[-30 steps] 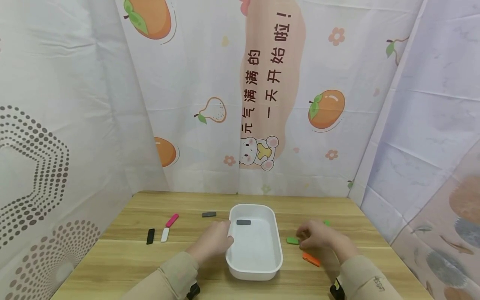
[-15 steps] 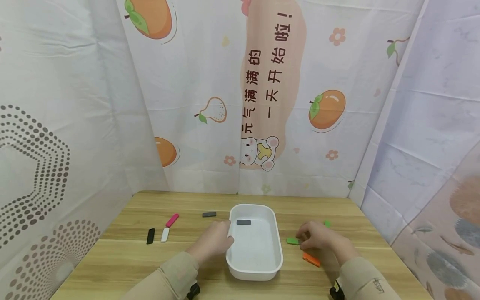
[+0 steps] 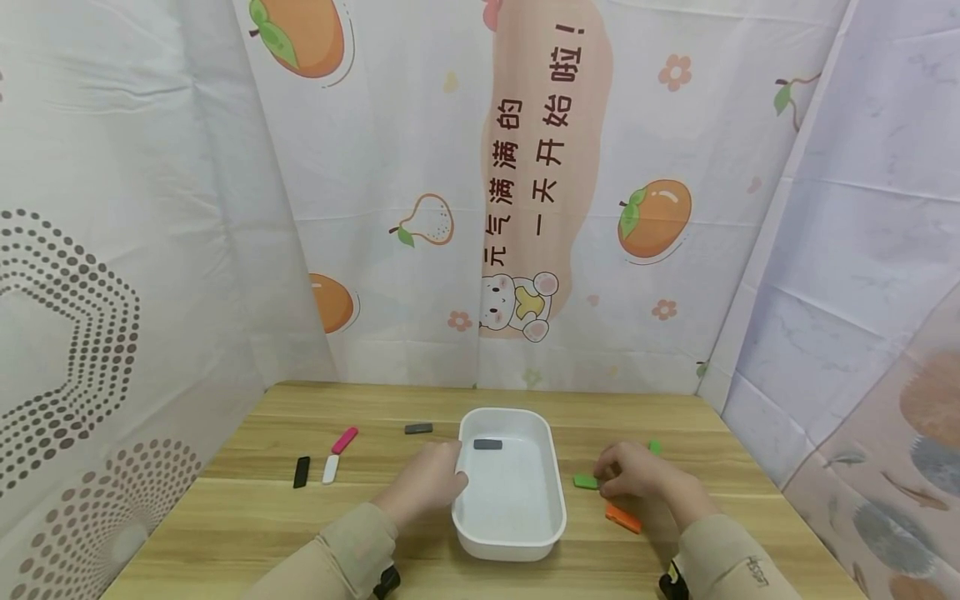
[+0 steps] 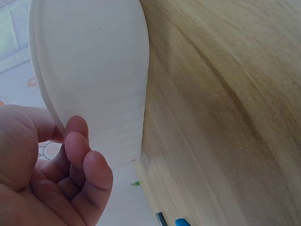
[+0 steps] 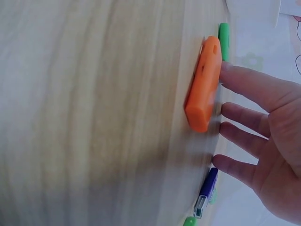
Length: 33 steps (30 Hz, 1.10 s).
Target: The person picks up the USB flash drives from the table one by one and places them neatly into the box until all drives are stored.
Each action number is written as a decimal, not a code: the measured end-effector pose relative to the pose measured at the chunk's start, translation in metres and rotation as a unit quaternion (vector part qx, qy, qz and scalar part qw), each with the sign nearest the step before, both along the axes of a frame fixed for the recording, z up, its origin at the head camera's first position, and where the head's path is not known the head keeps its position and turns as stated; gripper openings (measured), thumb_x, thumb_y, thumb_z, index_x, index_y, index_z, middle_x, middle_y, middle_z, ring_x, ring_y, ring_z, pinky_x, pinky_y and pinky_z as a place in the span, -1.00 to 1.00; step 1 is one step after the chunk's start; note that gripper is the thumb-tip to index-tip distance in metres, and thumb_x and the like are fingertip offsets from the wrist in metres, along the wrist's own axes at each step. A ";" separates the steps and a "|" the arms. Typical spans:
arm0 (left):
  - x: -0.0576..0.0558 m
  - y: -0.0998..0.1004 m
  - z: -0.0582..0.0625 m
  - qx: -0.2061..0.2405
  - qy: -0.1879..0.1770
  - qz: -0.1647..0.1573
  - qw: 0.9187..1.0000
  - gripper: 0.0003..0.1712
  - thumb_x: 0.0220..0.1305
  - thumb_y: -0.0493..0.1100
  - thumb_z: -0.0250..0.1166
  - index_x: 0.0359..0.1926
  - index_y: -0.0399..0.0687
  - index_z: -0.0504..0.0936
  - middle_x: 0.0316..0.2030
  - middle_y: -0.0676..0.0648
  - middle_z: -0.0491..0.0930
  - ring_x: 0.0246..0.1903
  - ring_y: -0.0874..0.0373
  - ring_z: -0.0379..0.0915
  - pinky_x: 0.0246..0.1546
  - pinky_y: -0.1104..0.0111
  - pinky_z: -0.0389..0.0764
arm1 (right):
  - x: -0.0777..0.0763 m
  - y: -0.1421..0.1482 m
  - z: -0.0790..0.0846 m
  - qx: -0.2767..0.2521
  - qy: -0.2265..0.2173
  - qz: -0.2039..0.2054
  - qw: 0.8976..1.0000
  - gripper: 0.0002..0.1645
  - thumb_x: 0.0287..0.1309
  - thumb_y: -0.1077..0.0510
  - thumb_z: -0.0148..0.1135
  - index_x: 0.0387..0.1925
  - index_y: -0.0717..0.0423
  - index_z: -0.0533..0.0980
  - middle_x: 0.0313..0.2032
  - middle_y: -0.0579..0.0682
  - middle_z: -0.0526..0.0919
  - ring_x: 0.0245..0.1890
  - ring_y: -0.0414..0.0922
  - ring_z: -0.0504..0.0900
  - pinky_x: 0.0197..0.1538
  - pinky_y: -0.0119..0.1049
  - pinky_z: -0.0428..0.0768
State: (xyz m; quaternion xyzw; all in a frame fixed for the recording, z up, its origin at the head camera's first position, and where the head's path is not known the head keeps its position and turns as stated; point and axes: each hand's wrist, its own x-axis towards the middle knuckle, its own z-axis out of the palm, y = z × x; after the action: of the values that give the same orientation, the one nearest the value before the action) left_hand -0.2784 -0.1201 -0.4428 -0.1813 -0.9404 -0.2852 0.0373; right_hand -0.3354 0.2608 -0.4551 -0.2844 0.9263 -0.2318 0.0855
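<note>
Nothing on the table has visibly moved since the earlier frames; both hands keep their places, the right shifted barely if at all. The left hand has its fingers curled against the outside of the left wall of the white tray, the thumb hooked over the rim, a pinch that presumably steadies the tray. A grey stick lies inside, toward the far end. To the right, the right hand is lowered with bent, partly spread fingers, its thumb tip at the right end of the near green stick; whether it pinches that end cannot be told. This low posture seems suited to so flat an object. The orange stick lies on the near side of this hand, the far green stick beyond it. Left of the tray lie a dark grey stick, a pink stick, a white stick and a black stick, apparently spaced to leave the left arm room.
</note>
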 end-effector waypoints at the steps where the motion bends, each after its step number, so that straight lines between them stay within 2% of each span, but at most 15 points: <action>1: 0.000 0.000 0.000 0.000 0.000 0.000 1.000 -0.76 0.15 -0.34 0.25 -0.13 -0.32 0.63 -0.45 0.01 0.52 -0.47 0.16 0.42 -0.45 0.31 0.54 | 0.000 0.000 0.000 -0.001 0.001 0.003 1.000 -0.80 0.05 0.18 0.54 -0.23 -0.01 0.73 -0.07 0.01 0.66 -0.09 0.04 0.59 -0.05 0.06 0.62; 6: -0.001 -0.001 0.000 0.001 0.001 0.001 1.000 -0.77 0.15 -0.34 0.25 -0.14 -0.32 0.63 -0.46 0.01 0.52 -0.48 0.16 0.41 -0.46 0.32 0.53 | -0.001 0.000 -0.001 0.003 0.006 0.006 1.000 -0.84 0.07 0.16 0.54 -0.28 -0.05 0.72 -0.10 -0.04 0.65 -0.15 -0.03 0.56 -0.12 -0.05 0.60; 20: 0.000 0.000 -0.001 0.007 -0.006 0.001 1.000 -0.73 0.17 -0.33 0.26 -0.09 -0.34 0.63 -0.45 0.01 0.53 -0.47 0.16 0.43 -0.45 0.33 0.54 | 0.000 0.000 -0.001 0.004 0.014 0.013 1.000 -0.88 0.08 0.17 0.53 -0.33 -0.05 0.70 -0.14 -0.06 0.63 -0.23 -0.06 0.51 -0.21 -0.19 0.55; 33: 0.000 0.000 0.000 0.009 -0.012 0.005 1.000 -0.68 0.19 -0.32 0.26 -0.02 -0.36 0.63 -0.41 -0.01 0.56 -0.46 0.16 0.44 -0.44 0.32 0.56 | 0.000 -0.001 0.000 0.010 0.016 0.018 1.000 -0.90 0.11 0.19 0.50 -0.34 -0.03 0.69 -0.18 -0.07 0.61 -0.25 -0.06 0.48 -0.23 -0.21 0.52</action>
State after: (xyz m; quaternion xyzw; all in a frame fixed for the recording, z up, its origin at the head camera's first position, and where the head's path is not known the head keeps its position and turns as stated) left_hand -0.2787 -0.1199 -0.4430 -0.1726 -0.9391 -0.2956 0.0292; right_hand -0.3350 0.2597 -0.4546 -0.3034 0.9248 -0.2161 0.0778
